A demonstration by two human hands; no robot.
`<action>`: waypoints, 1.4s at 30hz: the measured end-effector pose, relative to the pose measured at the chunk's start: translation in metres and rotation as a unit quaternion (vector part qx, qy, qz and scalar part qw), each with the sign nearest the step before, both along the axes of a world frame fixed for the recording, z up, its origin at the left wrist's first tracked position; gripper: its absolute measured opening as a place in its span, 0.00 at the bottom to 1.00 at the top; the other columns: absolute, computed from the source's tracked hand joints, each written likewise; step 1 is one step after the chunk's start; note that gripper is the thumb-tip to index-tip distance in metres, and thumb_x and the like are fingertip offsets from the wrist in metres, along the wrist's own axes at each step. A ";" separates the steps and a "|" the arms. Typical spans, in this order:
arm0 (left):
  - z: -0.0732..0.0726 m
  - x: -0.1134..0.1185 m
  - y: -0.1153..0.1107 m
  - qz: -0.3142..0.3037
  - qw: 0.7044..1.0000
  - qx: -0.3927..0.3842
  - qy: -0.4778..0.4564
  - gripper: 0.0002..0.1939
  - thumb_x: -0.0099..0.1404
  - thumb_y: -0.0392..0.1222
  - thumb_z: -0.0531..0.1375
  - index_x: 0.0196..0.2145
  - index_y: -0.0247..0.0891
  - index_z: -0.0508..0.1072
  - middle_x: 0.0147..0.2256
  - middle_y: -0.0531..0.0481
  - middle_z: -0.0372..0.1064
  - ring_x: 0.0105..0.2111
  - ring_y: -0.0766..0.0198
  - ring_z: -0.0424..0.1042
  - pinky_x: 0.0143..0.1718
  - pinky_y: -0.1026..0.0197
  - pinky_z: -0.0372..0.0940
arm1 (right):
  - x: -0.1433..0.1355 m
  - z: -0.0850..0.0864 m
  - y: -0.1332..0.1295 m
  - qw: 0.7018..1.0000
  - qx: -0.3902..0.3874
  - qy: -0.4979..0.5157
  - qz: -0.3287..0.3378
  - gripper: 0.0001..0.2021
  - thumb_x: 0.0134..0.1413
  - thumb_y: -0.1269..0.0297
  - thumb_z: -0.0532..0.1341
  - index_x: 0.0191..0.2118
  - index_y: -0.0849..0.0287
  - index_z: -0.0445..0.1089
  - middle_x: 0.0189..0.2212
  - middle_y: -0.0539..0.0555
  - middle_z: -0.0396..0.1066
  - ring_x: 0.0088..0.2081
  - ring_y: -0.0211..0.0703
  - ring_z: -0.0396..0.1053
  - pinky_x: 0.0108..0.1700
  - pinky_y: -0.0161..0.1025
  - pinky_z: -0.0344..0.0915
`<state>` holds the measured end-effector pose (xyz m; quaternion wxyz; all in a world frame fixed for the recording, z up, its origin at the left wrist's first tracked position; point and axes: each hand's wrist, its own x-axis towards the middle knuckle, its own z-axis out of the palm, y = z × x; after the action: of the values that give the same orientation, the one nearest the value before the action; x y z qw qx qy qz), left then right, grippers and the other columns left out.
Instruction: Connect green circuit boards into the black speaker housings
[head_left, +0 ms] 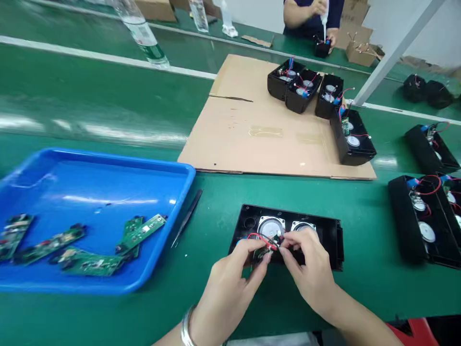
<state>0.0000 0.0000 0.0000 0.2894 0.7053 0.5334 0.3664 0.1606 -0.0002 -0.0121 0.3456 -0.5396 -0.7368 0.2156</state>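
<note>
A black speaker housing (329, 240) lies open side up on the green table in front of me, with two round speakers (271, 227) set in it. Over its near left part, my left hand (236, 276) is closed on a small circuit board (264, 252), mostly covered by the fingers. Red and black wires (261, 236) run across the board. My right hand (309, 262) pinches the end of a wire beside the board; its exact tip is hidden between thumb and finger. The right hand also partly covers the second speaker (303, 226).
On the left stands a blue tray (158, 259) with several green circuit boards (90, 262); tweezers (188, 216) lie beside it. Cardboard (223, 139) bears several wired black housings (351, 137). More housings (410, 221) stand right. Across the table, a person (302, 14) works on another housing.
</note>
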 end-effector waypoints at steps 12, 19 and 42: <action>0.007 -0.001 0.007 -0.074 0.996 0.021 -0.047 0.10 0.59 0.30 0.55 0.35 0.43 0.65 0.29 0.60 0.72 0.25 0.75 0.72 0.27 0.77 0.64 | -0.002 0.001 0.002 1.000 0.011 0.028 0.001 0.04 0.60 0.67 0.52 0.33 0.56 0.57 0.27 0.49 0.65 0.29 0.38 0.63 0.30 0.35 0.63; 0.011 -0.005 0.004 -0.006 0.999 -0.043 -0.026 0.05 0.60 0.35 0.56 0.34 0.43 0.67 0.24 0.60 0.73 0.20 0.71 0.72 0.19 0.74 0.63 | 0.000 0.010 0.010 0.997 -0.069 0.025 -0.014 0.06 0.52 0.69 0.60 0.37 0.58 0.63 0.29 0.50 0.64 0.27 0.36 0.62 0.28 0.33 0.62; 0.006 0.022 0.012 0.073 0.995 0.055 0.039 0.03 0.63 0.41 0.54 0.33 0.41 0.63 0.24 0.56 0.71 0.20 0.69 0.72 0.20 0.71 0.67 | 0.011 0.001 0.007 0.991 0.052 -0.112 0.043 0.15 0.62 0.70 0.47 0.27 0.61 0.65 0.22 0.51 0.64 0.24 0.37 0.60 0.27 0.34 0.57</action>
<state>0.0215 0.0116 0.0056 0.2013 0.6932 0.5733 0.3877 0.1720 0.0071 -0.0115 0.2785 -0.5093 -0.8038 0.1301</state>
